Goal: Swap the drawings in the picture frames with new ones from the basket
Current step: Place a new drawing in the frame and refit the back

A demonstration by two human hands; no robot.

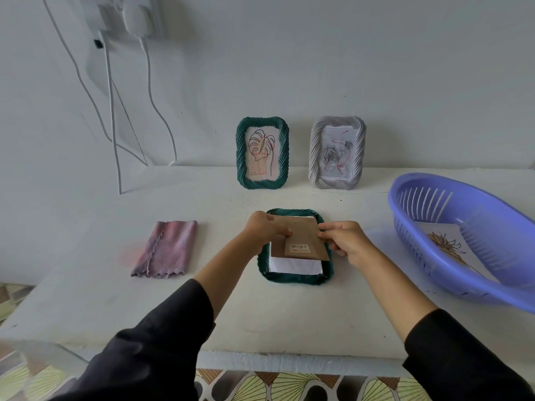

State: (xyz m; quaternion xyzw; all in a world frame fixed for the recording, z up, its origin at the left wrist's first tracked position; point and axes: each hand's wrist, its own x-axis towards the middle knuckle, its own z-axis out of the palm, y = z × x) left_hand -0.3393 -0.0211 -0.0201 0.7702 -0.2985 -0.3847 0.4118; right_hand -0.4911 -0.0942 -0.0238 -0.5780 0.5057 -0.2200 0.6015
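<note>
Pinching a flat brown card back (301,238), the left hand (262,228) and right hand (346,241) grip its two sides over a ropy green frame (295,277) lying face down on the white bench (260,314). White paper (295,266) shows underneath. A purple slotted basket (463,241) holding a drawing (451,247) sits to the right.

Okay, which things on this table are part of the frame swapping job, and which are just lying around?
Job: face-down green frame, its brown backing board held by the left hand and right hand, standing green frame, white frame, blue basket with a drawing.
Lying about: pink cloth, wall cables.
</note>
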